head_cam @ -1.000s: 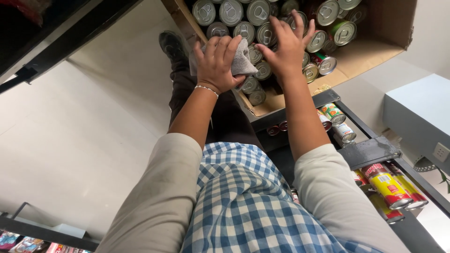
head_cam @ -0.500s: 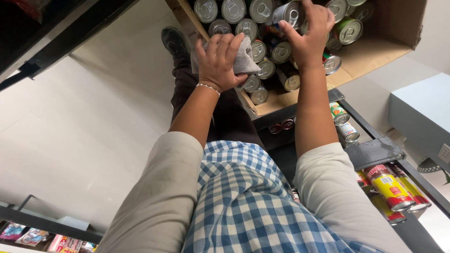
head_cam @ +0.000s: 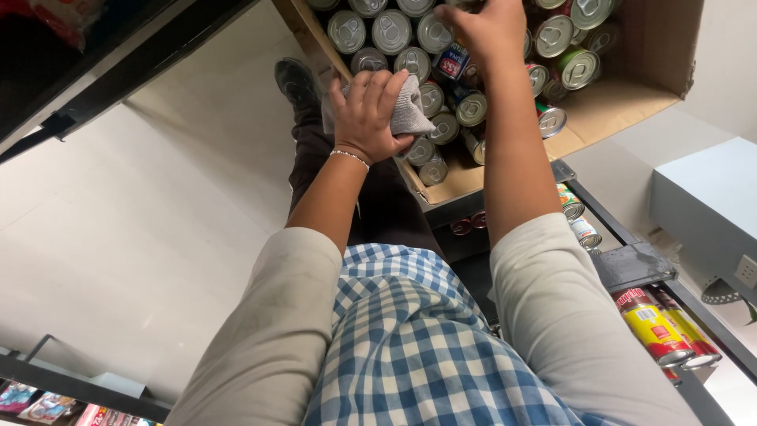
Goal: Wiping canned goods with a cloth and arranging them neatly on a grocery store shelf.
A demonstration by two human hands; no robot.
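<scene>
Two hands at work over one cardboard box point(head_cam: 631, 55) of tinned goods.

Left hand point(head_cam: 369, 114): fingers curled shut around a grey cloth point(head_cam: 408, 110), which is bunched under the palm and pressed at the box's near-left edge; a thin bracelet point(head_cam: 349, 156) sits at the wrist.

Right hand point(head_cam: 489, 28): reaching deeper into the box, closed over a can point(head_cam: 465, 5) at the top edge of the view; only a sliver of the can shows, so the grip's exact form cannot be told.

Cans in box point(head_cam: 392, 30): many, packed lid-up in rows, silver pull-tab tops; several in the middle lie tipped on their sides, one with a blue label point(head_cam: 451, 61) just beside the cloth. The right forearm point(head_cam: 512, 150) crosses the box's middle and hides the cans beneath it.

Beside the box, right: black shelf rack point(head_cam: 631, 264) with more cans, two with red-and-yellow labels point(head_cam: 650, 325); a pale grey unit point(head_cam: 706, 205) beyond.

Below the box: dark trousers and a dark shoe point(head_cam: 293, 79) on a pale floor point(head_cam: 142, 229).
</scene>
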